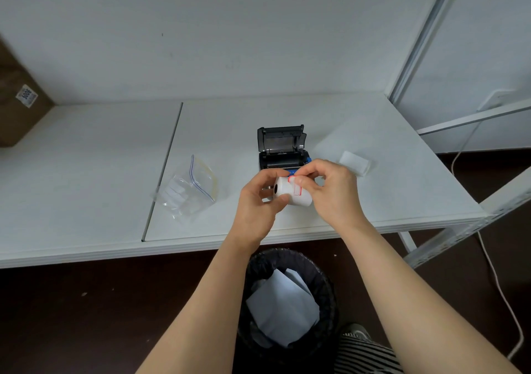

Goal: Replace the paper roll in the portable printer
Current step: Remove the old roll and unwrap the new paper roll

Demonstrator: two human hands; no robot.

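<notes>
Above the near edge of the white table (86,172), both hands are holding a white paper roll (290,192) just in front of the portable printer (283,149). The roll is lying on its side: its long axis is running roughly left to right, with the dark core hole pointing toward the left hand (258,201) and slightly toward the camera. The left hand is gripping that end, thumb curled under the roll's near side and fingers curled over the far side. The right hand (333,189) is pinching a red-outlined sticker (296,186) on the roll's curved surface between thumb and forefinger; the remaining fingers are curling loosely behind.

The printer is sitting on the table with its lid (280,139) standing open and tilting away from the camera, exposing the paper bay; blue parts are showing at the bay's front and right edge. Whether the roll is touching the printer cannot be determined.

A clear zip bag (191,188) is lying to the left of the printer, well apart from it. A small clear wrapper (355,163) is lying to the right, near the right hand. A brown cardboard box (17,100) is sitting at the far left. Below the table edge, a black-lined waste bin (287,301) is holding white paper scraps.
</notes>
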